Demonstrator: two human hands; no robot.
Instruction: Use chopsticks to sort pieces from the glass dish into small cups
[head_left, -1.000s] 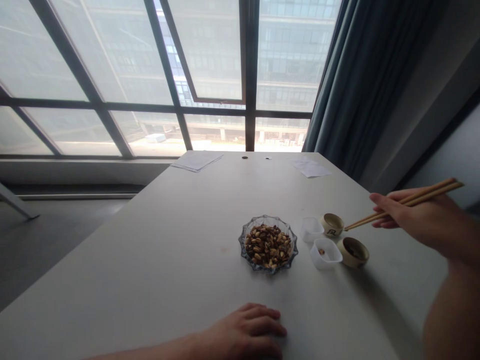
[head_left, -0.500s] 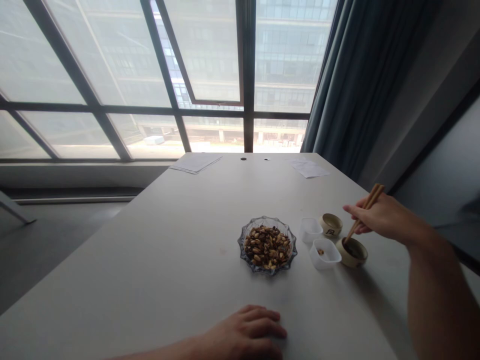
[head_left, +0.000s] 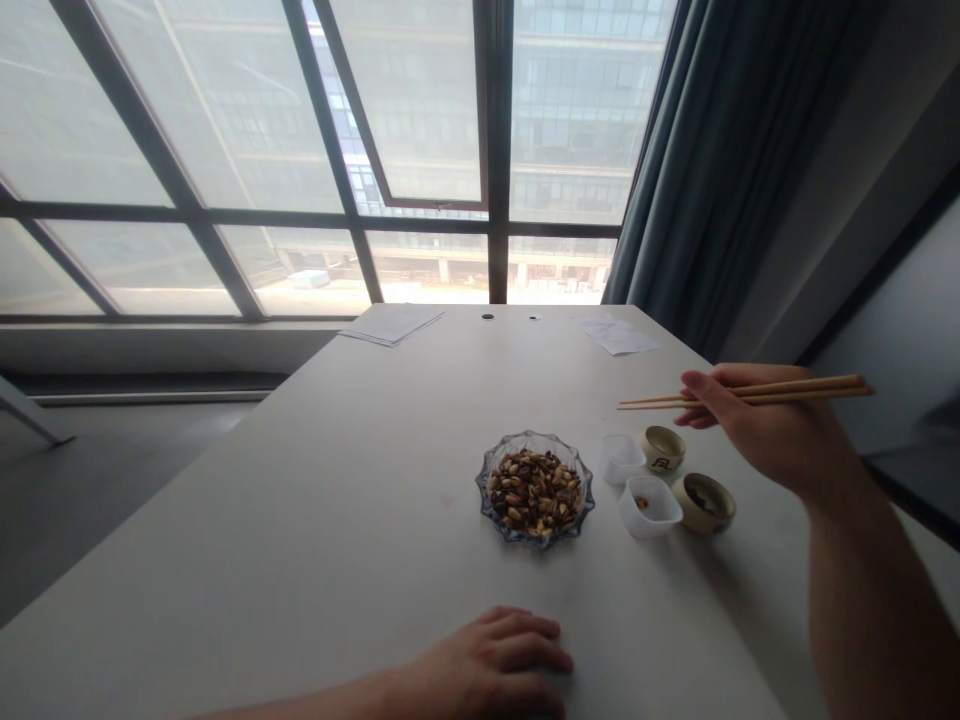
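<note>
Wooden chopsticks [head_left: 742, 392] are resting level in your right hand [head_left: 765, 430], which is closing firmly around them with their tips pointing toward 9 o'clock. You seem to be keeping them raised clear of the containers below. Your left hand [head_left: 487, 665] is lying open and palm-down on the worktop [head_left: 300, 500], holding nothing, and it appears to be staying well away from the containers. At that hand's 12 o'clock, a cut-glass dish [head_left: 534, 436] is holding a heaped pile of striped seeds [head_left: 535, 492]. At the dish's 3 o'clock, a clear plastic tub [head_left: 667, 518] is holding a little brown material, too small to identify. A smaller clear tub [head_left: 622, 458] is sitting at its 11 o'clock, a logo-marked ceramic cup [head_left: 663, 448] at its 1 o'clock, and a ceramic cup with dark contents [head_left: 703, 503] at its 3 o'clock. These containers are clustering on your right, probably to stay within the chopsticks' reach.
</note>
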